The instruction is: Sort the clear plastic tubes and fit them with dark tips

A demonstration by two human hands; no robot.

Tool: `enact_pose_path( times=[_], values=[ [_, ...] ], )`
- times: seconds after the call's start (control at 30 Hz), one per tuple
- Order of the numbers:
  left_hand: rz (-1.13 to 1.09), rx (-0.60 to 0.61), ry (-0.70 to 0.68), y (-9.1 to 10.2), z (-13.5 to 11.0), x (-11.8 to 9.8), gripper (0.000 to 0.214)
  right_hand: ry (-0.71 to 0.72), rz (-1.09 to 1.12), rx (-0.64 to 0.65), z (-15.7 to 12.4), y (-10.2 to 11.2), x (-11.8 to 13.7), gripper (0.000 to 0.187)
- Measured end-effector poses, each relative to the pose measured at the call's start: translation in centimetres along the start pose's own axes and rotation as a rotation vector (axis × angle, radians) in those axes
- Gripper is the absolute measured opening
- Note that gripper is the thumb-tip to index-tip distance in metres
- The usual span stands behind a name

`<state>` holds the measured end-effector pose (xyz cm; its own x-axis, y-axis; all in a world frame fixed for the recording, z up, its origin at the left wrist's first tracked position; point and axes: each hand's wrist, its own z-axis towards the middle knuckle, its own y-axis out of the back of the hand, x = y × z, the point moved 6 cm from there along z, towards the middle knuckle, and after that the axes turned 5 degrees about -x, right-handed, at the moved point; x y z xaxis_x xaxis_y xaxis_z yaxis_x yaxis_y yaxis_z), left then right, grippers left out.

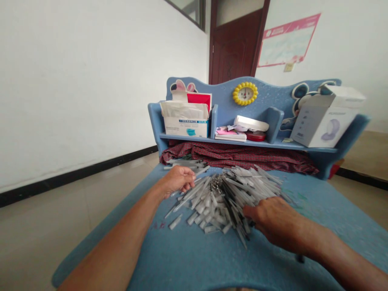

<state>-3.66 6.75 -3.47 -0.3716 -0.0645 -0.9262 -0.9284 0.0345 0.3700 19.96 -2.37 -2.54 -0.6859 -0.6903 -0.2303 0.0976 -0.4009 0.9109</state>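
A large heap of pen parts (pixel 206 204) lies on the blue desk: whitish translucent barrels (pixel 248 178), short pale caps (pixel 175 222), and dark slender pieces (pixel 232 194). At the heap's left edge, my left hand (pixel 178 180) is closed in a pinch. A slim whitish pen barrel (pixel 202 171) sticks out from its fingertips. My right hand (pixel 271 216) is low at the heap's right side, fingers curled down beside the dark pieces. Its fingertips are hidden, so what they grip does not show. A small dark object (pixel 300 258) shows below my right forearm.
Along the back of the desk (pixel 188 258) lies a red checked cloth (pixel 230 155). Above it, a shelf (pixel 266 146) holds a mask box (pixel 184 125), papers (pixel 230 136), a round red tin (pixel 255 136) and a white carton (pixel 321 121). A yellow clock (pixel 245 93) is on the backboard.
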Motion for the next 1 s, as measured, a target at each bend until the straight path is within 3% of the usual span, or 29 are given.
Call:
enact_pose_path(
  times=[0.27, 0.4, 0.67, 0.83, 1.0],
  values=[
    [-0.062, 0.063, -0.02, -0.6, -0.6, -0.7, 0.016, -0.16, 0.158, 0.041, 0.8, 2.7, -1.2, 0.007],
    [-0.3, 0.163, -0.053, -1.5, -1.6, -2.0, 0.02, -0.262, 0.35, 0.032, 2.1, 3.5, -1.3, 0.014],
    [-0.805, 0.169, -0.239, -3.0, -3.9, -5.3, 0.015, -0.359, 0.687, -0.123, 7.2, 2.2, 0.9, 0.026],
    [-0.902, 0.124, -0.299, -2.9, -5.0, -6.4, 0.011, -0.44, 0.967, -0.209, 10.0, 1.1, 2.2, 0.039],
    [-0.973, 0.048, -0.269, -1.6, -4.7, -6.6, 0.01, -0.517, 1.335, -0.166, 11.4, 0.5, 3.7, 0.043]
  ],
)
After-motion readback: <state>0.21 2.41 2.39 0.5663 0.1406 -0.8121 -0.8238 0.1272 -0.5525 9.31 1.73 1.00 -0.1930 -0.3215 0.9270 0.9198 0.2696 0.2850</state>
